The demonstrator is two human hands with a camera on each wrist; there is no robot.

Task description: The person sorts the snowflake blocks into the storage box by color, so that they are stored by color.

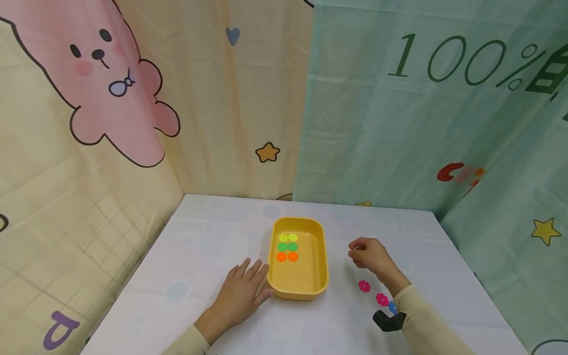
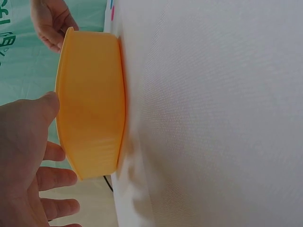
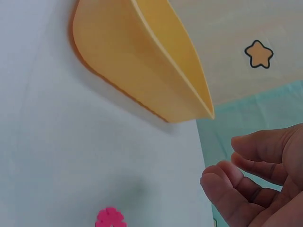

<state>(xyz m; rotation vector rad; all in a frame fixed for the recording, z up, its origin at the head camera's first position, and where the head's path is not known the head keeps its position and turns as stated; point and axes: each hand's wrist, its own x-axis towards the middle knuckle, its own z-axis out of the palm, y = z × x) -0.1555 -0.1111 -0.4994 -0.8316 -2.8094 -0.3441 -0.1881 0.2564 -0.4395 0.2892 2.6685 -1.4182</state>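
Note:
A yellow tray [image 1: 310, 276] holds pairs of small flower-shaped pieces in rows: yellow [image 1: 293, 237], green [image 1: 292, 246] and orange [image 1: 293, 257]. At its left side my left hand [image 1: 239, 293] lies with fingers spread and extended, thumb at the rim [image 2: 64, 71]. My right hand [image 1: 372, 256] hovers to the right of the tray. Its fingers are loosely bent, with a gap to the thumb and nothing seen between them in the right wrist view. Two pink flower pieces [image 1: 364, 286] and a blue flower piece [image 1: 392, 307], partly hidden by the right wrist, lie on the table.
The table [image 1: 177, 266] has a white cloth. Printed curtains [image 1: 239, 108] stand behind it and along both sides. A black device [image 1: 388, 321] sits at the right wrist, above the table.

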